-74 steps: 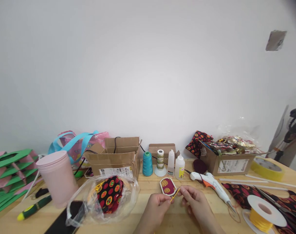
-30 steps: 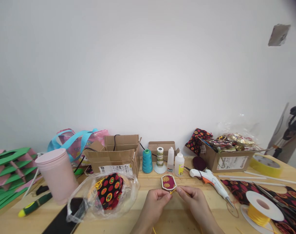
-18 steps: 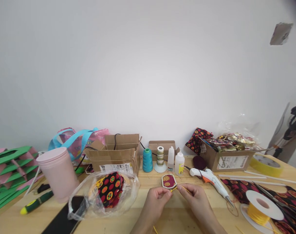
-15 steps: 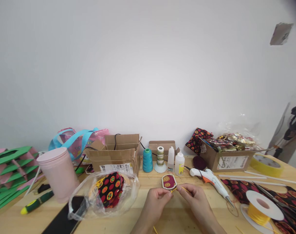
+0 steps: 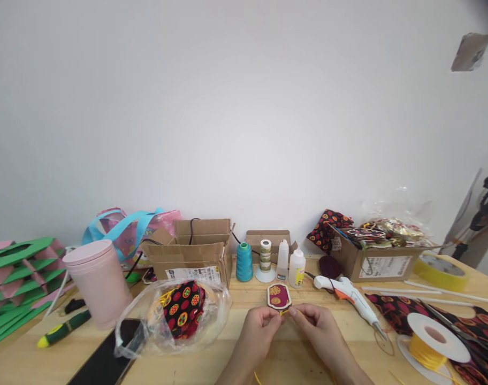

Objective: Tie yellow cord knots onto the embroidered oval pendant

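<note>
My left hand (image 5: pixel 258 332) and my right hand (image 5: pixel 317 330) meet at the near middle of the wooden table (image 5: pixel 236 299). Both pinch a thin yellow cord (image 5: pixel 284 313) between thumb and fingertips. The cord sits just below a small maroon ornament (image 5: pixel 279 295) with gold motifs and a white rim, which touches my fingertips. A loose end of yellow cord (image 5: pixel 257 377) trails down at the bottom edge, under my left wrist.
A white hot glue gun (image 5: pixel 350 299), two glue bottles (image 5: pixel 296 268), a teal thread cone (image 5: pixel 243 262), a yellow cord spool (image 5: pixel 432 345), patterned fabric in a plastic bag (image 5: pixel 180 315), a pink cup (image 5: pixel 95 280), cardboard boxes (image 5: pixel 190 254) and green paper bags (image 5: pixel 19 280) surround my hands.
The yellow cord stood out slanted between my fingers earlier; now my hands have closed in together right under the ornament. The view has shifted slightly.
</note>
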Available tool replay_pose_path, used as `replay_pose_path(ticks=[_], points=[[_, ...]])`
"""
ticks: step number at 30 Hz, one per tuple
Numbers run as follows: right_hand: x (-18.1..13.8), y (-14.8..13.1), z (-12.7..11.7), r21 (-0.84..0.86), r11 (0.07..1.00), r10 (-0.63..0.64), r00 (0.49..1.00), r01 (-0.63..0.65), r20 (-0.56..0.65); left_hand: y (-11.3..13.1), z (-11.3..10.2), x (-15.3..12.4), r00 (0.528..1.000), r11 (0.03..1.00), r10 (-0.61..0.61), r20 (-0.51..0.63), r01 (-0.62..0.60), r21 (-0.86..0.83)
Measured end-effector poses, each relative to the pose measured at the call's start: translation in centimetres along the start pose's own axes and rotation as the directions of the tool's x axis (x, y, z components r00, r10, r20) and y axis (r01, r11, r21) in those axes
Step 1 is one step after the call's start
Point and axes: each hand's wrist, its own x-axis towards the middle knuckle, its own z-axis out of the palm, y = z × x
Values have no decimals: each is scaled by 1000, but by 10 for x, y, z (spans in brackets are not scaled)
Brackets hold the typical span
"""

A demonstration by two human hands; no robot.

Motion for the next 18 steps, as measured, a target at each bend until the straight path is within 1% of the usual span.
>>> replay_pose_path(ticks=[2, 5, 7, 10, 12, 14, 16, 18], points=[[0, 1, -1, -8, 1000, 9, 1000, -9, -22, 1, 0, 0, 1000, 1000, -2, 10, 2, 0], [-1, 1, 0, -9, 1000, 16, 999, -16, -49, 0, 0, 0, 999, 999, -39, 26, 39, -2], [0, 1, 0, -7, 1000, 16, 998, -17, -63, 1, 1, -1, 999, 999, -35, 28, 35, 24], [1, 1, 0, -10, 1000, 4, 997, -5, -73, 6, 1, -4, 998, 995, 35, 58, -41, 94], [2, 2, 0, -31, 999, -13, 997, 10, -78, 9, 2, -6, 991, 987, 81, 110, -95, 131], [2, 4, -1, -87, 995, -49, 995, 42, -89, 11, 2, -8, 979, 975, 105, 173, -135, 175], [3, 6, -1, -179, 980, -111, 988, 91, -109, 12, 2, -8, 967, 963, 113, 228, -163, 215], [3, 9, 0, -267, 954, -173, 977, 136, -122, 11, 2, -8, 960, 956, 117, 255, -178, 232]])
